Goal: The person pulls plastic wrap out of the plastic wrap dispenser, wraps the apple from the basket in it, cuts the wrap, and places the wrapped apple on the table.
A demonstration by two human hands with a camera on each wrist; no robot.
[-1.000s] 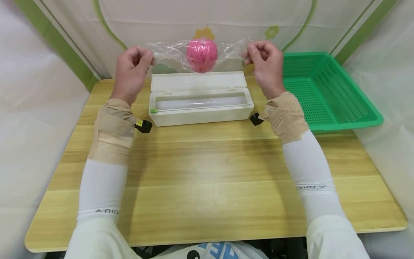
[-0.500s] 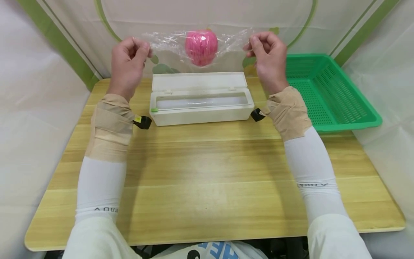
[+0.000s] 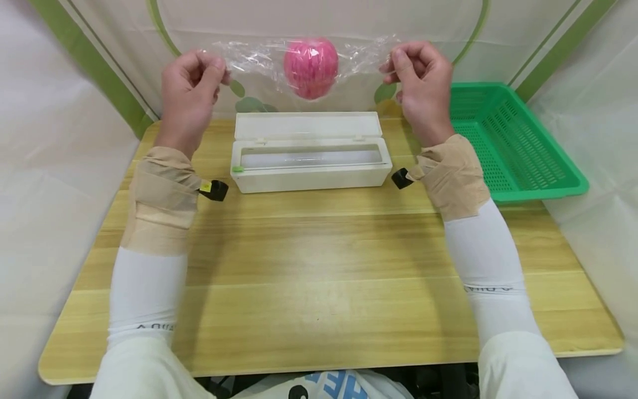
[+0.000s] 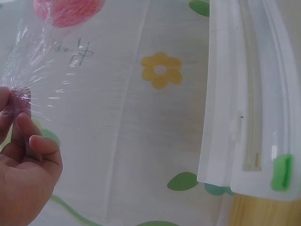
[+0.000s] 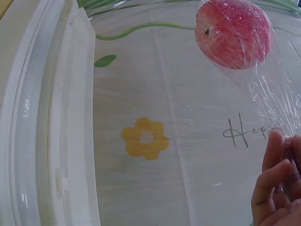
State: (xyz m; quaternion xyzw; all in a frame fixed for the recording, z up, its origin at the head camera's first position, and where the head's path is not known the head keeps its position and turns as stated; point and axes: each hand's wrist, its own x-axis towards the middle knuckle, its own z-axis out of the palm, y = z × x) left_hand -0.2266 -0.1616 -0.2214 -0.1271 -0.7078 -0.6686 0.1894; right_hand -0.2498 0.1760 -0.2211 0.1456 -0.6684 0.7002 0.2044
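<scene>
A pinkish-red apple (image 3: 311,68) hangs in the air, wrapped in clear plastic wrap (image 3: 259,60) that stretches out on both sides of it. My left hand (image 3: 189,100) pinches the wrap's left end between thumb and fingers. At the other end, my right hand (image 3: 423,88) pinches the gathered wrap the same way. The right wrist view shows the apple (image 5: 233,34) with the film pulled tight over its skin and running down to the fingers. Only the apple's lower part appears in the left wrist view, above creased film.
Below the apple, a white plastic wrap dispenser box (image 3: 311,178) stands on the wooden table (image 3: 319,288) with its lid raised. A green slider (image 3: 237,169) sits at its left end. To the right is a green perforated basket (image 3: 543,191). A patterned curtain (image 3: 349,22) hangs behind.
Both hands have risen a little and moved slightly apart, lifting the wrapped apple higher above the dispenser box. The box has stayed in place.
</scene>
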